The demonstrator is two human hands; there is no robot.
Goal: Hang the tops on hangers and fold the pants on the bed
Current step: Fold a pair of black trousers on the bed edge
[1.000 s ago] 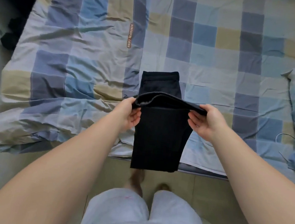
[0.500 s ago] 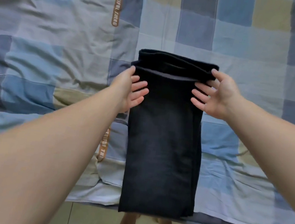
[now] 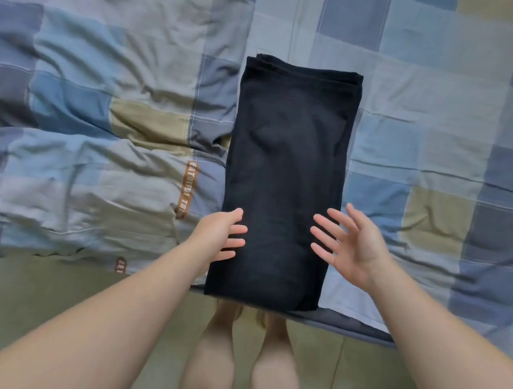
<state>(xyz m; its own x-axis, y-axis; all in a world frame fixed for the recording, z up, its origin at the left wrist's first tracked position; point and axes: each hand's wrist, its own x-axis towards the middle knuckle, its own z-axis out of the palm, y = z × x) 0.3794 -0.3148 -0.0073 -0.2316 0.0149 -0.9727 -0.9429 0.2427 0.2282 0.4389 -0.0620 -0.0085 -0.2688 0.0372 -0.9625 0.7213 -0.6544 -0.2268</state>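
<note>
A pair of black pants [image 3: 285, 172] lies folded into a long flat rectangle on the bed [image 3: 435, 125], its near end right at the mattress edge. My left hand [image 3: 221, 235] is at the left side of the pants' near part, fingers straight and spread, tips over the fabric. At the right side my right hand [image 3: 347, 244] hovers with its fingers spread wide and straight. Neither hand holds anything. No tops or hangers are in view.
A crumpled checked quilt [image 3: 86, 147] in blue, grey and tan covers the bed's left part. The bed's near edge [image 3: 355, 327] runs across the lower middle. Below it are a pale floor [image 3: 41, 303] and my bare legs and feet.
The folded top layer was laid flat and let go. Both hands moved from the pants' far end back to their near part, with fingers spread open.
</note>
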